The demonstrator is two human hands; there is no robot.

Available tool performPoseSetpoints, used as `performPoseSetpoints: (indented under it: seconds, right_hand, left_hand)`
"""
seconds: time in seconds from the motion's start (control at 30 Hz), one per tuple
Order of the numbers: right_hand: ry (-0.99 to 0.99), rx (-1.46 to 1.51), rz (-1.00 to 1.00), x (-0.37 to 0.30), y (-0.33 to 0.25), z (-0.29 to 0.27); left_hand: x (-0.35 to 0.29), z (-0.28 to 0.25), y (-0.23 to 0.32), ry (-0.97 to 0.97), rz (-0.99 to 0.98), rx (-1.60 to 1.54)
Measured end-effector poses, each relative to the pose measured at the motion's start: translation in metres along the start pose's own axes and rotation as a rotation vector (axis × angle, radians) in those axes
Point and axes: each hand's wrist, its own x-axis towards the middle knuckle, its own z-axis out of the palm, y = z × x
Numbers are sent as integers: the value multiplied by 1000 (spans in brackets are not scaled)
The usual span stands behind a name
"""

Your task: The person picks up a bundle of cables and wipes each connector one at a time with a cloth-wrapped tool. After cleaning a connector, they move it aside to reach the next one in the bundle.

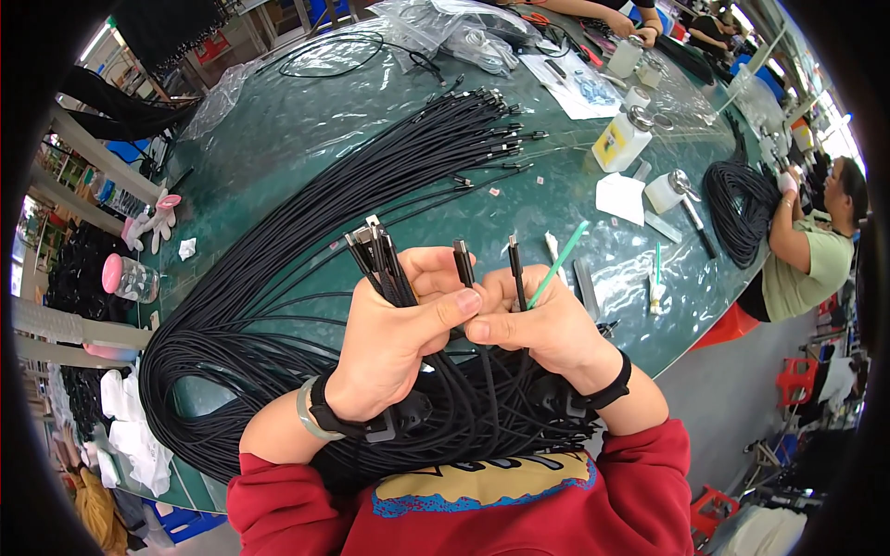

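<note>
My left hand (394, 324) is closed around a bunch of black cables (382, 255), their metal connector ends pointing up. Between its thumb and forefinger, one more cable end (463, 262) stands apart from the bunch. Close beside it, my right hand (552, 320) pinches another black cable end (515, 258). A thin green stick (562, 264) slants up out of the same hand. The thumbs nearly meet. Below both hands, the cables hang down to a large heap (464, 398) in front of my body.
A long bundle of black cables (362, 176) curves over the green table (278, 120). To the right are white bottles (621, 139), paper (619, 198) and a second green stick (658, 264). A jar (134, 280) stands at the left edge. A co-worker (820, 232) sits at right beside coiled cable (740, 208).
</note>
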Motion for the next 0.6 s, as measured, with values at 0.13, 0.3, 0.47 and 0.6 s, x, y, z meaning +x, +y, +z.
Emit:
performPoseSetpoints:
  seconds: [0.13,0.3,0.47,0.6]
  right_hand:
    - [-11,37,-5,4,3,-3]
    - [11,6,-59,7,10,-5]
    - [39,3,-45,9,7,-2]
    - [-40,96,-109,11,5,-4]
  left_hand:
    - [2,0,0,45,-33,20]
    - [7,-9,-2,-72,-66,-82]
    - [12,-11,-6,-175,-90,-205]
    - [13,-2,-12,-143,-76,-71]
